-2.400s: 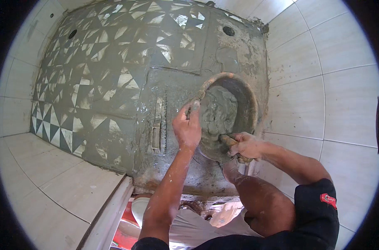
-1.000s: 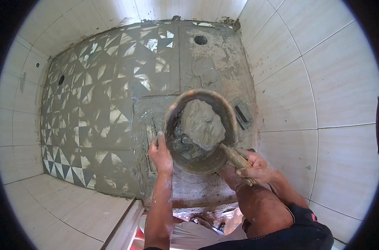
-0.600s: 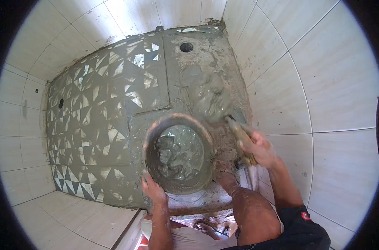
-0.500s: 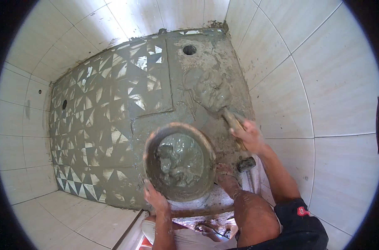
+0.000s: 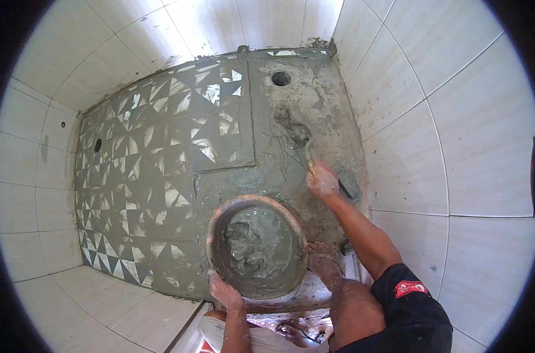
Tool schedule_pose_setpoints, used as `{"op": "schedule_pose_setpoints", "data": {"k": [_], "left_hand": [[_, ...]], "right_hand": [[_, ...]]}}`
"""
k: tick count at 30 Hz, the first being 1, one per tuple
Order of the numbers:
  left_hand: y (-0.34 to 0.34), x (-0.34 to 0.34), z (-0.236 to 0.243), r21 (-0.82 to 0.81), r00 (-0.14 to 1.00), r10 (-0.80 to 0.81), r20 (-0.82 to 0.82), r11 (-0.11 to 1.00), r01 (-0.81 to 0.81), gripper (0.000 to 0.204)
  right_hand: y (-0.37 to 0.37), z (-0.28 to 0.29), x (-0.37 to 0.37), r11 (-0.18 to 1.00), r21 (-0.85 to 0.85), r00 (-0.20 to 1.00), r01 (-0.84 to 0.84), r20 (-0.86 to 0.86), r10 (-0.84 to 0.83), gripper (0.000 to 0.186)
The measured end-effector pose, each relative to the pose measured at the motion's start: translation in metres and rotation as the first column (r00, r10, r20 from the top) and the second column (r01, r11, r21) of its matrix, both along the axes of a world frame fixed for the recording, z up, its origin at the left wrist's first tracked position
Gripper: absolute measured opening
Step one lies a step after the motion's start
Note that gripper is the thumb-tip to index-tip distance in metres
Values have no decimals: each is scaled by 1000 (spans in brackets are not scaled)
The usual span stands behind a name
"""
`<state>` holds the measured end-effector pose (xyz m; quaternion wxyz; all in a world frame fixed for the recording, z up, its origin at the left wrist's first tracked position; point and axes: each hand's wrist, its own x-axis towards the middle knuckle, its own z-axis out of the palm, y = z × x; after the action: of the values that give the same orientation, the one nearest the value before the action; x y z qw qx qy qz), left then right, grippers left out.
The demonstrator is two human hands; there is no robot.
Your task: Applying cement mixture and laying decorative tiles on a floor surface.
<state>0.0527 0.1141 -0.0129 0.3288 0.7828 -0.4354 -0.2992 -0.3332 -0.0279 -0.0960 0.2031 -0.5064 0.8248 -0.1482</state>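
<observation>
My right hand (image 5: 323,181) is closed round the wooden handle of a trowel (image 5: 310,159). The trowel's blade end lies at a lump of wet grey mortar (image 5: 290,122) on the bare floor strip. At the near left rim of a round basin (image 5: 297,226), my left hand (image 5: 225,292) grips the edge. Thick wet mortar (image 5: 250,247) fills part of the basin. Beside my right wrist lies a grey, flat, block-like piece (image 5: 348,182), whose kind I cannot make out.
Mortar-smeared patterned tiles (image 5: 156,159) cover the floor's left part, ending at a stepped edge. A round drain hole (image 5: 281,78) opens at the far end of the rough strip. Pale tiled walls (image 5: 408,153) close in around. My bare foot (image 5: 325,265) stands right of the basin.
My right hand has moved left with the trowel. The broad mortar heap on the bare strip is now a much smaller lump. My left hand stays at the basin's rim.
</observation>
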Motion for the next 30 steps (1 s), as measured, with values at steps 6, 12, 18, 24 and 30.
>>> {"op": "schedule_pose_setpoints", "data": {"k": [6,12,18,24,30], "left_hand": [[5,17,-22,-55,928,-139,345,984,168,47],[-9,-16,18,46,998,-21,51,999,19,43],[-3,4,-7,-11,993,-38,109,999,40,49],[4,20,-20,-108,835,-228,502,941,321,47],[-1,10,-20,-104,870,-198,452,957,272,39]], "right_hand": [[1,-1,10,998,63,1000,-18,21,17,57],[2,13,0,1000,-11,999,-14,34,14,61],[-50,41,-16,998,25,999,-49,-11,49,55],[-51,48,-13,959,135,958,-250,-110,266,60],[-25,53,-2,953,182,956,-243,-121,267,65]]}}
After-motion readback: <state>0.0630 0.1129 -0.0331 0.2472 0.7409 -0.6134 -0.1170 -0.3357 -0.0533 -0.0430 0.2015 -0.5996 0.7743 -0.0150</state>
